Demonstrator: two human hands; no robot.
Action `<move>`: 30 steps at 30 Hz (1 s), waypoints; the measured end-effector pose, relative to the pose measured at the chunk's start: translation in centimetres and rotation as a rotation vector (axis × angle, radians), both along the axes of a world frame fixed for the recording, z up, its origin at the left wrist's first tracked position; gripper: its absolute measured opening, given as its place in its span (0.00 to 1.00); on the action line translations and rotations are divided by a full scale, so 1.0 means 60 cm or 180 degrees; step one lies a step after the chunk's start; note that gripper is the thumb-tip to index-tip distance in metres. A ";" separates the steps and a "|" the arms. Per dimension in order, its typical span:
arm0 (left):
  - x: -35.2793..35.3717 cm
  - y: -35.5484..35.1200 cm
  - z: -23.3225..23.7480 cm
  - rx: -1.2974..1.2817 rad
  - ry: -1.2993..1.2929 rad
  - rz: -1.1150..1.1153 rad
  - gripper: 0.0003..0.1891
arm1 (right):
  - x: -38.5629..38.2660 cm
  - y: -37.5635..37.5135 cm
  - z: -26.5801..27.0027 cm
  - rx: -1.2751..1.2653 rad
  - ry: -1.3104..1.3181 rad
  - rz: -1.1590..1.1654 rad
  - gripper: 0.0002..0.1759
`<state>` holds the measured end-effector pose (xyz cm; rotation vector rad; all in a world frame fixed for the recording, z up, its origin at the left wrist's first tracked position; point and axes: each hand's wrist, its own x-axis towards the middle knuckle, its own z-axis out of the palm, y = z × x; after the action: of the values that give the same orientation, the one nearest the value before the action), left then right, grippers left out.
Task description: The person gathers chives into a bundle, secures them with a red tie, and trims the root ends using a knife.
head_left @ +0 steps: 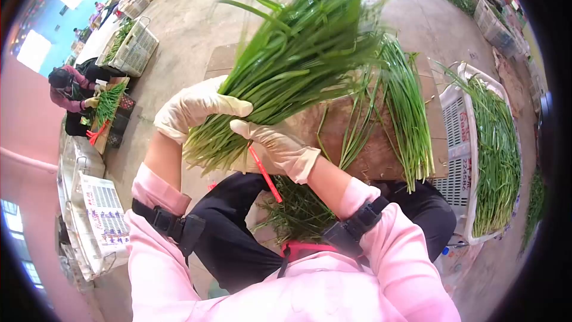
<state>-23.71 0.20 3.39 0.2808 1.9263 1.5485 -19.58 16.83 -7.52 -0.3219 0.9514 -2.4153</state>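
Long green chive bunch (298, 53) hangs in the air over the near-left corner of the flat brown wooden board (381, 155). Its long axis slants from pale cut ends at lower left to blurred leaf tips at upper right. A white slatted plastic crate (456, 125) stands off the board's right edge, where loose chives (411, 119) lie. The cream-gloved left hand (196, 107) clasps the stems. The right hand (277, 146) grips just below, seemingly pinching a thin red tie strip (266, 176).
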 end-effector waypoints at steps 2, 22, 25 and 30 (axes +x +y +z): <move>-0.005 -0.005 -0.018 0.0017 -0.0375 0.0060 0.33 | -0.001 -0.028 -0.056 -0.0521 -0.0557 0.0532 0.29; -0.034 -0.035 -0.170 0.0217 -0.1497 0.0023 0.32 | 0.042 -0.049 -0.096 0.0231 -0.1741 -0.0465 0.22; -0.025 -0.037 -0.175 0.0067 -0.0877 0.0166 0.30 | 0.040 -0.042 -0.086 0.0505 -0.1686 -0.0386 0.22; -0.003 -0.064 -0.148 -0.1319 -0.0164 0.0108 0.72 | 0.029 -0.040 -0.099 0.1048 -0.1849 -0.0158 0.16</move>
<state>-23.92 -3.64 -5.47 0.0286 2.1607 1.1267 -17.84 14.45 -13.44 0.5004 1.0517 -2.1457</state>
